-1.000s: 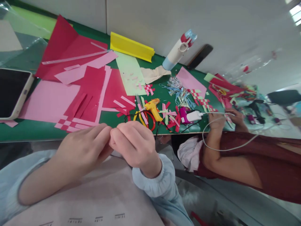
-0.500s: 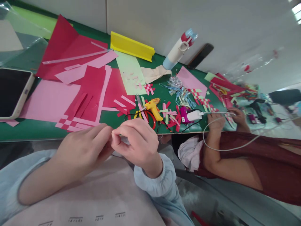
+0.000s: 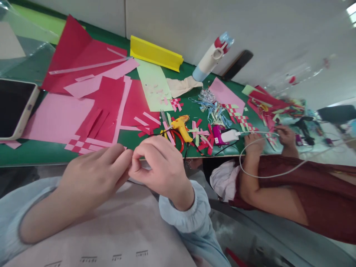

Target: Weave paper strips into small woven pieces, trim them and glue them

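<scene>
My left hand [image 3: 96, 176] and my right hand [image 3: 161, 167] meet fingertip to fingertip in front of the table's near edge. Both are closed in a pinch, and whatever they hold is hidden by the fingers. Just beyond my left hand lies a woven pink and red paper piece [image 3: 79, 145], below red paper with cut slits [image 3: 111, 92]. Past my right hand are a yellow glue gun [image 3: 181, 128] and red-handled scissors [image 3: 179, 140], with pink, red and green paper strips [image 3: 200, 134] beside them.
A phone [image 3: 16, 107] lies at the left on the green table [image 3: 36, 155]. A yellow folded strip [image 3: 155, 53], a white bottle [image 3: 209, 59] and a purple socket block with a white plug [image 3: 219, 135] stand further back. To the right, a co-worker's hands [image 3: 254, 144] work at the edge.
My hands stay pinched together, with only a slight shift of the fingers. The co-worker's far hand has moved slightly up and to the right.
</scene>
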`<state>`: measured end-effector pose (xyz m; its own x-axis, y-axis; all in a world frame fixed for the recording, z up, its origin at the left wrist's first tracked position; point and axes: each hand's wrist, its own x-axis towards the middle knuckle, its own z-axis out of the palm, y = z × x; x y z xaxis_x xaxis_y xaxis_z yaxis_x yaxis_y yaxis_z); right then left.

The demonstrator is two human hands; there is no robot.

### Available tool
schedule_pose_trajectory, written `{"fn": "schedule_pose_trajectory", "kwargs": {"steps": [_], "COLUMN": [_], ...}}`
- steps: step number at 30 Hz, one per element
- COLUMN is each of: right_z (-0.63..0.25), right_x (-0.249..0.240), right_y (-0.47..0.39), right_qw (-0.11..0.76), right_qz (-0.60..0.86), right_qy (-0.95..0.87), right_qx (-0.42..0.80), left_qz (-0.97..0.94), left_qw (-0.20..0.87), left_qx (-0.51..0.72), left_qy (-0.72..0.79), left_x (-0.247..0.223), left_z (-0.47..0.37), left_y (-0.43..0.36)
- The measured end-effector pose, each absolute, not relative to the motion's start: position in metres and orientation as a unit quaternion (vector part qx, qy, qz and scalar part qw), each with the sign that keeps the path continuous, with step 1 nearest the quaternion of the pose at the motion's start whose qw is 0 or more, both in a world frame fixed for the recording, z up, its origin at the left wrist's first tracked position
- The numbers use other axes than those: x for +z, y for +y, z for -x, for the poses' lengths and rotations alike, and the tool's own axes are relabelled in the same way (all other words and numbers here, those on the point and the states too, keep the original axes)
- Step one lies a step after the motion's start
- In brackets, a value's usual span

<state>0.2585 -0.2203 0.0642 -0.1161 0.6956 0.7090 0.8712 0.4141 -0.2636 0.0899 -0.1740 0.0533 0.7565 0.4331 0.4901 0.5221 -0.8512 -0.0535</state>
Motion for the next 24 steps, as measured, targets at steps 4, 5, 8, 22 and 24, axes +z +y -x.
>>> {"fn": "schedule_pose_trajectory", "kwargs": {"steps": [4,5,8,22,24], "right_z": [-0.2581,-0.2579,-0.2579,-0.2566,-0.2562], "right_x": [0.0634,0.0630,0.0623,0.0618,0.0613], "right_y": [-0.2183,-0.2183,-0.2193,-0.2203,-0.2189], "right_qw": [0.412,0.415,0.439,0.429,0.420], "right_qz": [0.526,0.529,0.528,0.536,0.538], "right_qy": [-0.735,-0.733,-0.721,-0.725,-0.729], "right_qx": [-0.113,-0.107,-0.093,-0.052,-0.051], "left_qz": [0.935,0.935,0.935,0.931,0.929], "left_qw": [0.074,0.061,0.034,0.070,0.087], "left_qx": [-0.234,-0.232,-0.226,-0.217,-0.225], "left_qy": [-0.258,-0.260,-0.272,-0.285,-0.282], "left_x": [0.0522,0.0514,0.0495,0.0488,0.0498], "left_z": [-0.0898,-0.0895,-0.0885,-0.0889,-0.0897], "left_y": [-0.1743,-0.1746,-0.1755,-0.1755,-0.1754]}}
